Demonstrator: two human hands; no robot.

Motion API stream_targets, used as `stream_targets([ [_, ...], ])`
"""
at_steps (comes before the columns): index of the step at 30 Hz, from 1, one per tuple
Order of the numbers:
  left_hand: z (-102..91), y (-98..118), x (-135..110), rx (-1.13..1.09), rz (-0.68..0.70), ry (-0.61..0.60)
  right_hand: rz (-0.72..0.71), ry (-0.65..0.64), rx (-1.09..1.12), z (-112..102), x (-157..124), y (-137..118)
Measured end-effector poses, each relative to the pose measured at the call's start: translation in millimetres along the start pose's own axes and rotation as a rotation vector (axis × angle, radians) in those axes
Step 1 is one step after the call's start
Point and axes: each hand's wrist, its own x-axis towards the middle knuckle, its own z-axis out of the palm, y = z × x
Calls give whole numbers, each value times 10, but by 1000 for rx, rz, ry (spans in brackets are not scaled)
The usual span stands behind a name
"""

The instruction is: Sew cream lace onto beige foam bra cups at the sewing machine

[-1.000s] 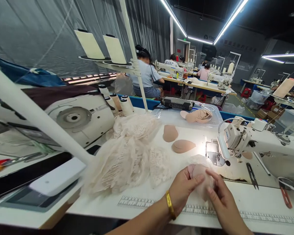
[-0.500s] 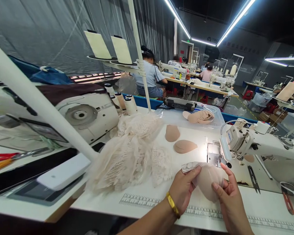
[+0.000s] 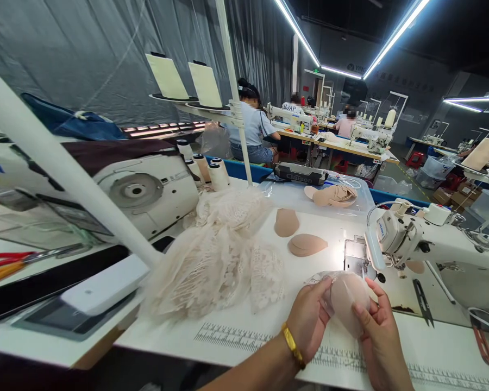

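Observation:
Between my two hands is a beige bra cup (image 3: pixel 348 304) with sheer white lace (image 3: pixel 318 278) along its left side. My left hand (image 3: pixel 312 312), a gold bracelet at its wrist, pinches the lace and the cup's left edge with the thumb on top. On the cup's right edge, my right hand (image 3: pixel 377 317) is closed with its thumb on the near face; its index finger reaches up along the rim. The cup is held above the table, in front of the sewing machine's needle area (image 3: pixel 356 255). Fingers behind the cup are partly hidden.
A heap of cream lace (image 3: pixel 207 260) lies left of my hands. Two beige cup pieces (image 3: pixel 307 245) rest behind them. At right stand the sewing machine (image 3: pixel 427 231) and thread snips (image 3: pixel 422 303). A ruler strip (image 3: pixel 232 334) runs along the front edge. Co-workers (image 3: pixel 250 125) sit farther back.
The lace strip, which stuck out flat to the left, now sits folded closer to the cup. My left hand has shifted slightly right and turned; the cup is tilted a little differently.

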Motion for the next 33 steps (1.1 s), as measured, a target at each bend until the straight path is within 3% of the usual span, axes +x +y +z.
stream_targets([
  [5, 74, 2, -21, 53, -11, -96, 12, -43, -6, -32, 23, 18],
  [23, 149, -41, 66, 124, -84, -158, 63, -55, 78, -45, 38, -20],
  [27, 140, 101, 93, 162, -57, -206, -11, -197, -66, -185, -4, -30],
  [30, 113, 353, 79, 381, -83, -431, -78, -346, -329, -415, 72, -153],
  [32, 109, 510, 97, 751, -34, -774, -281, -439, -594, -547, 221, -291],
  [33, 116, 561, 128, 988, 61, -963, -451, -492, -758, -591, 326, -363],
])
